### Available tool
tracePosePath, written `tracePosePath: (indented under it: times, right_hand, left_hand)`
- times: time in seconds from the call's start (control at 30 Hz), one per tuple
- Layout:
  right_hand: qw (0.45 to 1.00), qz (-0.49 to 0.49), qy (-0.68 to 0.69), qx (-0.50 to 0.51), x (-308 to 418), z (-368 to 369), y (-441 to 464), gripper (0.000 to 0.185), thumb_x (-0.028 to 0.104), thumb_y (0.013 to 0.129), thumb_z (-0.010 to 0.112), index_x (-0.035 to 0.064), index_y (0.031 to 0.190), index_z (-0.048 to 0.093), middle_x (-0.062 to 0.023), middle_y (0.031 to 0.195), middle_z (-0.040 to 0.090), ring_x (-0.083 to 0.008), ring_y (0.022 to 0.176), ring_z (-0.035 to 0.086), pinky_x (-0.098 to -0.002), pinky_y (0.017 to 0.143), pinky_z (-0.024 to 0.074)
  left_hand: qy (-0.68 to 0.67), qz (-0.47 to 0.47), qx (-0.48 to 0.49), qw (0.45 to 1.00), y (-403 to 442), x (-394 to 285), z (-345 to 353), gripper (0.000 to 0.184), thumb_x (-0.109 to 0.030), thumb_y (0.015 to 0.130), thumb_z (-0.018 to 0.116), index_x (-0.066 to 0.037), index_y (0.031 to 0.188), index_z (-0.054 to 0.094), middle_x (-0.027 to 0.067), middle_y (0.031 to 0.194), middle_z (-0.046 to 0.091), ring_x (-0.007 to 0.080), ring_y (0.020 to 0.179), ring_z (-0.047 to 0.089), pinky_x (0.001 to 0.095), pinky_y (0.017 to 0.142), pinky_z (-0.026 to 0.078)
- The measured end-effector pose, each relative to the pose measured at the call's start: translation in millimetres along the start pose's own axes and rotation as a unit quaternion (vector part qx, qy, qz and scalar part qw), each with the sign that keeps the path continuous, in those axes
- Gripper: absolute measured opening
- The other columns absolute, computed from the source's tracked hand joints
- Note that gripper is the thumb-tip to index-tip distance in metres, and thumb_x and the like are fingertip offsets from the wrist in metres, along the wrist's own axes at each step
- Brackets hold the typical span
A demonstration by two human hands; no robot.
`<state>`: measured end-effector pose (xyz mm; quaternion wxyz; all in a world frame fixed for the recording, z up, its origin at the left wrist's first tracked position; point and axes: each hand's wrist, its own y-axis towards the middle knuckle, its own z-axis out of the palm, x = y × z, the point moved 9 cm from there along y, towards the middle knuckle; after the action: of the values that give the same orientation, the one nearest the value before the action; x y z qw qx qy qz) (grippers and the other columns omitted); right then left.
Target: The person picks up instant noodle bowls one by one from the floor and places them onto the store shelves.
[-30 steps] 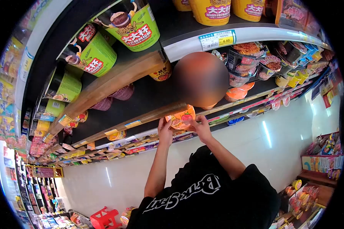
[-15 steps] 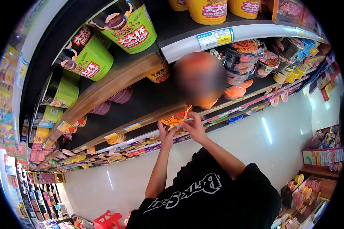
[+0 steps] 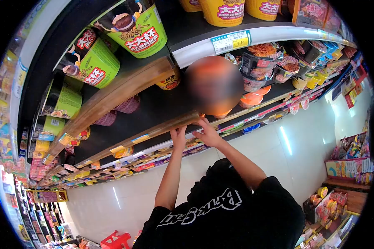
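Observation:
My left hand (image 3: 178, 138) reaches up to the wooden shelf lip (image 3: 162, 128), its fingertips hidden behind it. My right hand (image 3: 208, 135) is close by at the right end of that lip, thumb apart from the raised fingers, whose tips are partly hidden. A small orange patch (image 3: 202, 117) shows beside the right fingertips, where an orange-lidded instant noodle bowl seems mostly covered by the lip. No bowl shows in the gap between my hands below the lip. Whether either hand grips it cannot be made out. Just above is a blurred orange-topped shape (image 3: 215, 85).
Green noodle cups (image 3: 143, 35) and yellow noodle tubs (image 3: 223, 12) stand on the upper shelf. Purple cups (image 3: 128, 104) sit lower left, black-trayed noodle bowls (image 3: 259, 62) to the right. A pale floor (image 3: 253, 143) lies below, with a red plastic item (image 3: 115, 240) at the bottom.
The orange-lidded noodle bowl, held between both hands earlier, has gone up behind the shelf lip and is nearly out of sight. Both hands have moved slightly upward with it.

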<state>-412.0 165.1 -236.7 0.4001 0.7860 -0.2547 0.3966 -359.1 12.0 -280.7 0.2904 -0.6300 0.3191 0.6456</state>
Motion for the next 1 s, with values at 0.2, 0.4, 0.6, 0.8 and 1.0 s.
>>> tracePosePath:
  times: [0.2,0.4,0.6,0.8,1.0]
  right_hand:
    - [0.977,0.122,0.126,-0.121,-58,4,7,0.045,0.008,0.076,0.064,0.0010,0.115,0.043,-0.0162,0.108,0.054,-0.0318,0.101,0.052,-0.0356,0.088,0.0420]
    - [0.975,0.165,0.076,-0.127,-63,13,14,0.047,0.008,0.078,0.060,-0.0017,0.119,0.038,-0.0163,0.105,0.059,-0.0274,0.096,0.059,-0.0356,0.082,0.0453]
    - [0.951,0.195,0.210,-0.119,-58,42,-8,0.042,0.002,0.078,0.055,-0.0022,0.116,0.039,-0.0117,0.103,0.060,-0.0181,0.094,0.060,-0.0300,0.080,0.0475]
    - [0.951,0.217,0.209,-0.069,-49,47,-15,0.039,-0.004,0.078,0.048,0.0020,0.116,0.042,-0.0090,0.108,0.056,-0.0163,0.095,0.058,-0.0282,0.081,0.0473]
    - [0.953,0.243,0.176,-0.037,-70,76,-40,0.060,-0.001,0.082,0.050,-0.0033,0.135,0.023,-0.0179,0.137,0.033,-0.0215,0.121,0.040,-0.0316,0.093,0.0416]
  left_hand:
    - [0.098,0.016,0.020,0.995,8,-10,6,0.018,-0.014,0.082,0.064,-0.002,0.094,0.060,0.0039,0.090,0.062,0.0137,0.093,0.054,0.0267,0.083,0.040]
    - [0.040,0.015,0.074,0.996,10,8,-1,0.032,-0.019,0.082,0.064,-0.004,0.109,0.055,0.0076,0.108,0.058,0.0184,0.101,0.054,0.0306,0.089,0.039]
    - [0.007,-0.011,0.087,0.996,15,36,-2,0.028,-0.010,0.081,0.064,-0.004,0.107,0.055,0.0052,0.108,0.058,0.0149,0.101,0.053,0.0282,0.089,0.040]
    - [-0.006,0.000,0.045,0.999,6,23,10,0.038,-0.008,0.081,0.063,-0.001,0.114,0.045,0.0117,0.113,0.049,0.0178,0.101,0.053,0.0297,0.086,0.046]
    - [0.227,0.096,0.029,0.969,-15,21,-8,0.052,-0.020,0.081,0.063,-0.001,0.122,0.037,0.0197,0.121,0.041,0.0315,0.117,0.040,0.0395,0.097,0.034]
